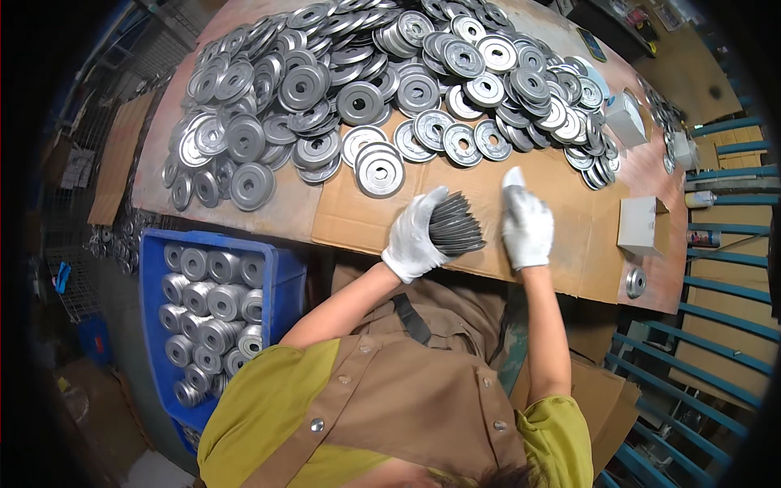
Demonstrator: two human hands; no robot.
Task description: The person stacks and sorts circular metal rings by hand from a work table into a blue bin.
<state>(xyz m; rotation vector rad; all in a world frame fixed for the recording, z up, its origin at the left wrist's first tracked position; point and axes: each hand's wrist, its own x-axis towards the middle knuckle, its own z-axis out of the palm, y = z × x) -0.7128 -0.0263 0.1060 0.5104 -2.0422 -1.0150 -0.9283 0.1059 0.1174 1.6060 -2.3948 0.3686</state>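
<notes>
My left hand (pixel 413 241), in a white glove, is closed around a stack of dark grey metal discs (pixel 455 225), turned edge-on above the near edge of the cardboard. To its right, my gloved right hand (pixel 529 226) hovers over the cardboard sheet (pixel 573 220) with nothing visible in it; its fingers point away from me and the fingertips look smudged grey. Just beyond my left hand lie a few overlapping discs with centre holes (pixel 380 171). A large heap of similar silver discs (pixel 362 102) spreads across the far part of the table.
At the left, a blue crate (pixel 281 281) holds stacked rows of discs. Small white boxes (pixel 639 224) stand along the table's right side, near a lone small metal part (pixel 635 283). A phone (pixel 592 45) lies at the far right. Blue-green rails (pixel 716 321) run beside the table.
</notes>
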